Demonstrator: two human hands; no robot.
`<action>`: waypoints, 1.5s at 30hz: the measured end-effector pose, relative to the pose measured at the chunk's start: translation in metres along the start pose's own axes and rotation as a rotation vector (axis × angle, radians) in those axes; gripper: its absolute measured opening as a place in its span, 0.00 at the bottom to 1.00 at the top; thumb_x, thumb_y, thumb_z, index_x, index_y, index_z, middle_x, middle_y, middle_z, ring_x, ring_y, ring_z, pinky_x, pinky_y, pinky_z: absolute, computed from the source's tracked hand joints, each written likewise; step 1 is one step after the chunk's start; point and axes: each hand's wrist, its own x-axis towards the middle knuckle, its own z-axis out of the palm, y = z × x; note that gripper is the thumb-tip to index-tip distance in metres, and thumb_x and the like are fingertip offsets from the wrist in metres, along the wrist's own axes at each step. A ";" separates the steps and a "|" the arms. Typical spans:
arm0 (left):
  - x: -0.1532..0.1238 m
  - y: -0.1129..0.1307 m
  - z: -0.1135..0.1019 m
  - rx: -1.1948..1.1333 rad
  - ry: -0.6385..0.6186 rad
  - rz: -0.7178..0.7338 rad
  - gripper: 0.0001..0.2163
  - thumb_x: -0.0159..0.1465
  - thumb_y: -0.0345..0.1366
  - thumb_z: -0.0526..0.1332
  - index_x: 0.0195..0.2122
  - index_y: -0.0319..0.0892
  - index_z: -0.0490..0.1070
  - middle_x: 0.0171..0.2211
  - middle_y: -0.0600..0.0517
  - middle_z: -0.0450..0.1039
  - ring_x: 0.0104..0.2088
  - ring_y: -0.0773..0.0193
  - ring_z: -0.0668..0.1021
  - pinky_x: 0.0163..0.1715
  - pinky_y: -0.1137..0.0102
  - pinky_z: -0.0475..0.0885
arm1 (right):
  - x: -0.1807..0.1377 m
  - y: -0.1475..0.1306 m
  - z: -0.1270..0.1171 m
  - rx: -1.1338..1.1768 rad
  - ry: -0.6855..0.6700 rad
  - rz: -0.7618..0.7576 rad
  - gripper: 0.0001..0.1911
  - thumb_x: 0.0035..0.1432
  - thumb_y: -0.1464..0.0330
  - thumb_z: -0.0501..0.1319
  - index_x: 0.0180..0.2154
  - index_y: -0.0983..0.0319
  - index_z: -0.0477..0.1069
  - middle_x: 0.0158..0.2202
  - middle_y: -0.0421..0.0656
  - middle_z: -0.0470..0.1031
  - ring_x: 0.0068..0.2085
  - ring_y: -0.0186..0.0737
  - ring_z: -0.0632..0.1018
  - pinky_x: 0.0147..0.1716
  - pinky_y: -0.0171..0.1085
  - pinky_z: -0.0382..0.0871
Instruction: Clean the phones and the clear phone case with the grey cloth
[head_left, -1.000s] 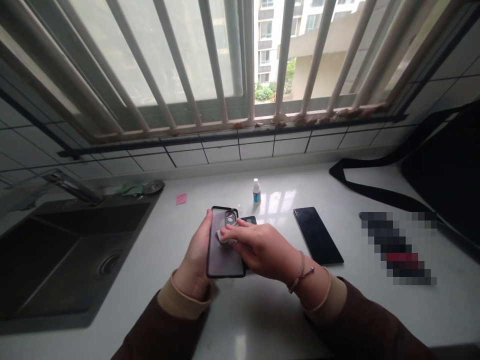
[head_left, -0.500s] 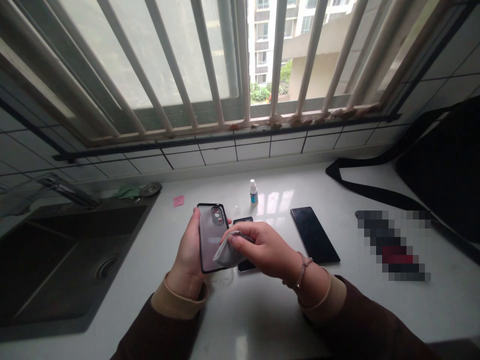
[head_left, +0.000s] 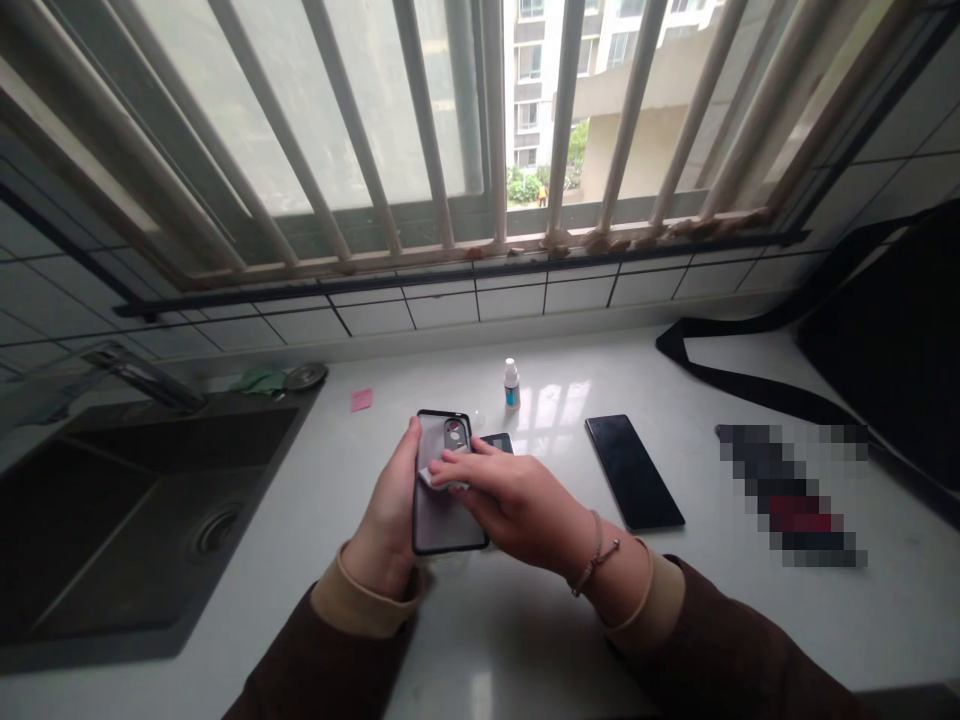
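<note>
The left hand grips a phone case with a black rim and a frosted, see-through back. The thumb lies along the case's left edge, and the other fingers are hidden behind it, so their exact hold cannot be told. The case is tilted, with its camera cutout at the far end. The right hand reaches across from the right, its fingers curled and pressing a grey microfiber cloth against the case's face. A braided bracelet circles the right wrist, and both arms wear dark brown sleeves with tan cuffs.

Just beyond the right fingers, a small dark phone lies partly hidden on the white countertop. Farther right lies a larger black smartphone. A small dropper bottle stands upright near the far edge, and a pink sticky note lies to its left.

On the left is a dark sink with a drain and a faucet, and a green cloth lies behind it. On the right, a black bag and its strap rest beside a pixelated object. Barred windows run along the far side.
</note>
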 end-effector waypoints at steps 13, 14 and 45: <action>0.000 0.009 -0.005 0.071 0.160 0.195 0.29 0.78 0.49 0.47 0.42 0.30 0.79 0.36 0.35 0.84 0.32 0.50 0.86 0.37 0.58 0.84 | 0.003 -0.009 -0.016 -0.052 -0.124 -0.128 0.09 0.71 0.71 0.58 0.47 0.58 0.77 0.38 0.43 0.84 0.41 0.41 0.83 0.51 0.39 0.77; 0.000 0.009 -0.005 0.063 0.156 0.186 0.28 0.78 0.49 0.47 0.42 0.30 0.79 0.36 0.35 0.84 0.33 0.50 0.86 0.37 0.58 0.84 | 0.004 -0.009 -0.017 -0.070 -0.118 -0.147 0.09 0.71 0.71 0.57 0.46 0.58 0.76 0.37 0.42 0.84 0.40 0.41 0.83 0.55 0.42 0.76; 0.002 -0.002 0.000 0.003 -0.020 -0.068 0.22 0.78 0.44 0.52 0.55 0.32 0.78 0.38 0.40 0.85 0.34 0.53 0.87 0.44 0.61 0.83 | 0.000 0.018 0.003 -0.356 0.015 0.067 0.14 0.74 0.75 0.54 0.54 0.60 0.73 0.57 0.50 0.83 0.57 0.46 0.84 0.69 0.54 0.69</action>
